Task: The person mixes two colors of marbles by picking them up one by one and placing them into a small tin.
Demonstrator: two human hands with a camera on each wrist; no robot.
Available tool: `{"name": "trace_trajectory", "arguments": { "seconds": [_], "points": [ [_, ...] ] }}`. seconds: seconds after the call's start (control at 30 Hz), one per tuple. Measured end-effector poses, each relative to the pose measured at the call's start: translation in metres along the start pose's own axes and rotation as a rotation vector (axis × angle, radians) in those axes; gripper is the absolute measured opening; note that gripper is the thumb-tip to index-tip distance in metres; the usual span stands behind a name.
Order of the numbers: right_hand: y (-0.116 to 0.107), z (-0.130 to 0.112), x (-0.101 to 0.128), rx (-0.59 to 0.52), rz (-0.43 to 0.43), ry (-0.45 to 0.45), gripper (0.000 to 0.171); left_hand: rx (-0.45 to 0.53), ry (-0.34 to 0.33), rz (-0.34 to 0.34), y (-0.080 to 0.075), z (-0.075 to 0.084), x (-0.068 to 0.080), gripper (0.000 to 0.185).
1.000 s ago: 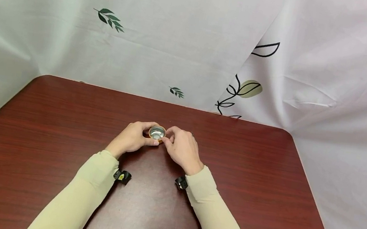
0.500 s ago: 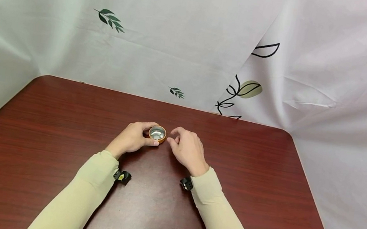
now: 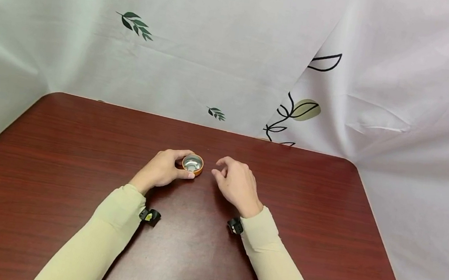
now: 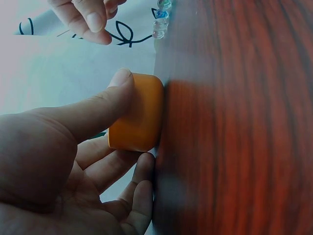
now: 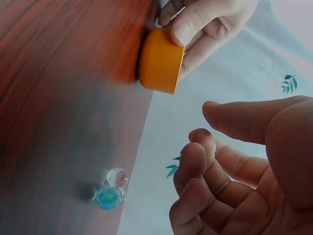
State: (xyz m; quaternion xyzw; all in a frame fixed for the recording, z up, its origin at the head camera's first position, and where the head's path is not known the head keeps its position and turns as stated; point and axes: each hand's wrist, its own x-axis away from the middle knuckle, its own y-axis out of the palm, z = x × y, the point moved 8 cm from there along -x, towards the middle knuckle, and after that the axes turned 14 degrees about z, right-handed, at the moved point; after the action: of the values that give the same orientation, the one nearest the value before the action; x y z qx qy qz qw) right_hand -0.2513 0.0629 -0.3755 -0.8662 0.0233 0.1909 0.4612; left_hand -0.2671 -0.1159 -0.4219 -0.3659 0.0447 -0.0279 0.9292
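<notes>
A small round orange cap (image 3: 193, 164) with a shiny silver inside stands open side up on the dark red wooden table (image 3: 55, 160). My left hand (image 3: 178, 166) grips it, with the thumb on its near side and the fingers round its far side. The left wrist view shows the thumb pressed on the orange wall (image 4: 139, 112). My right hand (image 3: 228, 174) hovers just right of the cap, apart from it, fingers loosely curled and holding nothing. In the right wrist view the cap (image 5: 160, 61) lies beyond my right hand's fingertips (image 5: 195, 147).
Two tiny glass beads (image 5: 110, 188), one clear and one blue, lie on the table just beyond the cap, also seen in the left wrist view as beads (image 4: 160, 19). A white leaf-print cloth (image 3: 218, 54) hangs behind and beside the table.
My right hand let go of the cap's right edge and drew back to the right. The left hand and the cap stayed where they were.
</notes>
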Motion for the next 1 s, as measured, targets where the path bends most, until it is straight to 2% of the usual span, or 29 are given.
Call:
{"name": "trace_trajectory", "arguments": {
  "seconds": [0.7,1.0],
  "points": [
    [-0.012,0.023,0.004,0.021,0.019,0.025,0.016,-0.015,0.001,0.006,0.0,-0.002,-0.001,0.057],
    [-0.012,0.032,0.006,0.043,-0.004,0.053,0.019,-0.021,0.0,-0.004,0.0,-0.002,-0.001,0.06]
  ]
}}
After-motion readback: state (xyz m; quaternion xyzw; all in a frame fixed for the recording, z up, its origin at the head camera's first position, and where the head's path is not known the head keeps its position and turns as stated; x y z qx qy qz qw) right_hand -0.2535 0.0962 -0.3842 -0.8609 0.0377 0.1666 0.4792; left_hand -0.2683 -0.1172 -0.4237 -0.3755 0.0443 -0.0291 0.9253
